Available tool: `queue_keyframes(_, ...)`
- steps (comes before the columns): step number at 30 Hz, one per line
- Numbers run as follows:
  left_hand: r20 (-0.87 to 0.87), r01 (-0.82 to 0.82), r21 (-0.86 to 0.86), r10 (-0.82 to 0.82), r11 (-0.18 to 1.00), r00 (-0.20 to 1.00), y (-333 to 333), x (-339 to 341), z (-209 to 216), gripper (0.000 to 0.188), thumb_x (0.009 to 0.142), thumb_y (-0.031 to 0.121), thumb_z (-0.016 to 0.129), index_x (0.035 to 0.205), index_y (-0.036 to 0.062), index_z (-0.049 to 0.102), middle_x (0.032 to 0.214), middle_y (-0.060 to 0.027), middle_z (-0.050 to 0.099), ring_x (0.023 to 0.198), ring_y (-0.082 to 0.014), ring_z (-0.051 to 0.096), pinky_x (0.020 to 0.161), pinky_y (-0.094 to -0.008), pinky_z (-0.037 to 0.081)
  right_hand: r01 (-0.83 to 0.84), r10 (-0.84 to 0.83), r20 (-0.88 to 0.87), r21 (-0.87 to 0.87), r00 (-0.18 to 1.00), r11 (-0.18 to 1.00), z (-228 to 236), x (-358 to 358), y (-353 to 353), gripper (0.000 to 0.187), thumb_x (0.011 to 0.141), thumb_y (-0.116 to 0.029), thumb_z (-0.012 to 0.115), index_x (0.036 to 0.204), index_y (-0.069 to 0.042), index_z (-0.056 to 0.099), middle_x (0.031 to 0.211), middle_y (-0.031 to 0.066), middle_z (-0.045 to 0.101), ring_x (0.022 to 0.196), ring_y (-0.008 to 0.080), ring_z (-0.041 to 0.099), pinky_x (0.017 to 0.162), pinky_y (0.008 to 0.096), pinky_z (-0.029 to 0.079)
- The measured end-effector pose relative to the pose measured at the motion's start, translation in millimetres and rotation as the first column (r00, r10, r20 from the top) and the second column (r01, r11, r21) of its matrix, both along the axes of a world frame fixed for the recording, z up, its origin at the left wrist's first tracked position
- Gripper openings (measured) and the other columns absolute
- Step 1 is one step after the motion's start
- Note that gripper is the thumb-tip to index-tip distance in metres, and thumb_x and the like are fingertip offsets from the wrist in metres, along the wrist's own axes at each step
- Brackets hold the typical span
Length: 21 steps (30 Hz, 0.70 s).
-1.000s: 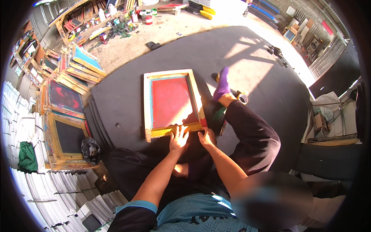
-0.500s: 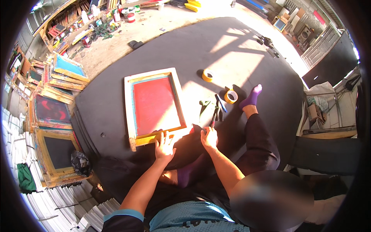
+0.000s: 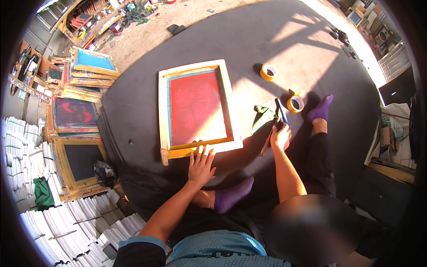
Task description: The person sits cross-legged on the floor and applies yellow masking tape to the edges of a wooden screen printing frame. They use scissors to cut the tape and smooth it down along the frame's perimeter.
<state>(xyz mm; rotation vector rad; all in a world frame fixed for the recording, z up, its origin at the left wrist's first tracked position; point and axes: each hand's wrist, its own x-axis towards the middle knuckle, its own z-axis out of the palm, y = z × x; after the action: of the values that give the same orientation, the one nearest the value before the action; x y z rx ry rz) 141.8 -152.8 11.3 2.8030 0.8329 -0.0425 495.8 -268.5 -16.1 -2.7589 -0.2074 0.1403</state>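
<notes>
A wooden screen-printing frame (image 3: 165, 107) with a red-stained mesh (image 3: 195, 109) lies flat on the dark padded surface before me. Over its near rail rests my left hand (image 3: 201, 165), open, fingers spread and extended. Farther right, my right hand (image 3: 280, 137) is closed, its fingers curled beside a blue slim tool (image 3: 282, 112). A thin reddish-brown strip (image 3: 265, 144) juts out at the lower left of that hand; what exactly the fingers grip is hidden. Just left of the blue tool lies a crumpled green cloth (image 3: 264, 116).
Two yellow tape rolls (image 3: 268, 72) (image 3: 295, 103) stand beyond my right hand. My purple-socked feet (image 3: 233, 195) (image 3: 321, 109) are on the surface. Stacked screen frames (image 3: 95, 62) and white paper bundles (image 3: 49, 227) line the left side. A black object (image 3: 341, 37) lies at the far right.
My view has shifted, so the scene sits farther right and higher. My right hand has moved away from the frame's corner, toward the blue tool. My left hand stays on the near rail.
</notes>
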Motion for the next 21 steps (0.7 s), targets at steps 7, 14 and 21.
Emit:
queue_keyframes(7,0.072,0.012,-0.036,-0.009,0.999,0.997,4,0,-4,0.077,0.088,0.038,0.078,0.154,0.0114,0.048,0.166,-0.0158,0.037,0.158,-0.0347,0.028,0.123,-0.0640,0.028,-0.002,0.006,-0.024,0.145,1.000,0.989,-23,39,-1,0.056,0.078,-0.029,0.083,0.122,-0.002,0.061,0.102,0.0201,0.073,0.086,0.0362,0.073,0.079,0.0507,0.059)
queue_keyframes(14,0.079,0.068,-0.064,-0.063,0.996,0.995,16,-6,4,0.077,0.088,0.039,0.077,0.154,0.0094,0.048,0.163,-0.0162,0.042,0.154,-0.0352,0.035,0.121,-0.0618,0.031,0.271,-0.001,-0.653,0.312,0.757,0.911,-9,64,4,0.019,0.082,-0.014,0.078,0.089,-0.004,0.063,0.060,0.0029,0.054,0.041,0.0137,0.045,0.039,0.0366,0.044)
queue_keyframes(21,0.065,0.283,0.001,-0.283,0.959,0.957,37,-14,0,0.070,0.092,0.039,0.073,0.149,0.0063,0.053,0.158,-0.0177,0.047,0.147,-0.0365,0.042,0.117,-0.0566,0.039,0.269,0.163,-0.651,0.510,0.741,0.817,58,-1,-19,0.021,0.092,-0.019,0.073,0.111,-0.009,0.071,0.081,0.0011,0.062,0.063,0.0135,0.058,0.062,0.0357,0.051)
